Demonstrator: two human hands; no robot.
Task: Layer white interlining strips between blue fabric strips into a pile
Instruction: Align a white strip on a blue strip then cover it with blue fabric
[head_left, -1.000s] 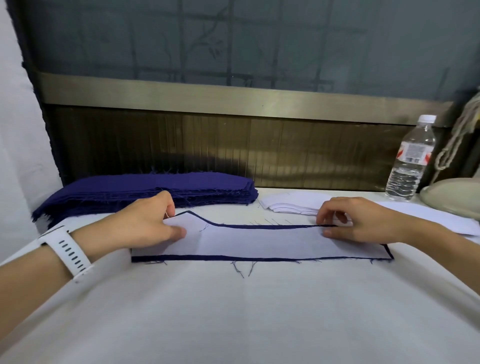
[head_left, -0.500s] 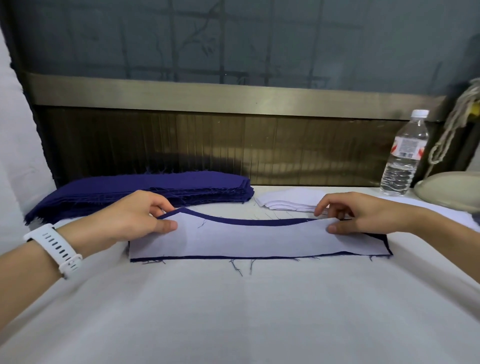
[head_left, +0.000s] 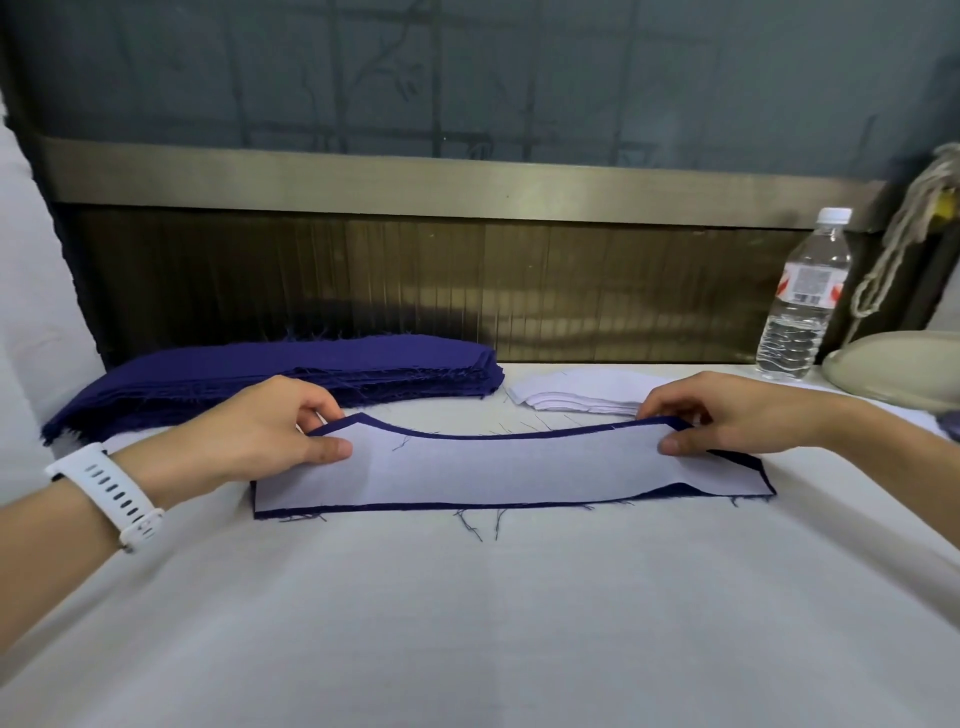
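Observation:
A white interlining strip (head_left: 498, 470) lies on a blue fabric strip (head_left: 467, 506) in the middle of the white table. My left hand (head_left: 260, 434) pinches the pair at its far left corner. My right hand (head_left: 727, 415) pinches it near the right end, where the far edge is lifted off the table. Under that raised end, more blue and white layers (head_left: 737, 480) show. Behind my left hand sits a stack of blue fabric strips (head_left: 291, 371). A small pile of white interlining strips (head_left: 576, 397) lies behind the middle.
A plastic water bottle (head_left: 802, 296) stands at the back right, next to a pale rounded object (head_left: 904, 366) and a hanging rope (head_left: 898, 244). A brown panel wall (head_left: 415, 280) closes the table's far side. A white watch (head_left: 111, 491) is on my left wrist.
Both hands have raised the far edge of the top strips, most at the right end, uncovering layers beneath. The near edge stays on the table.

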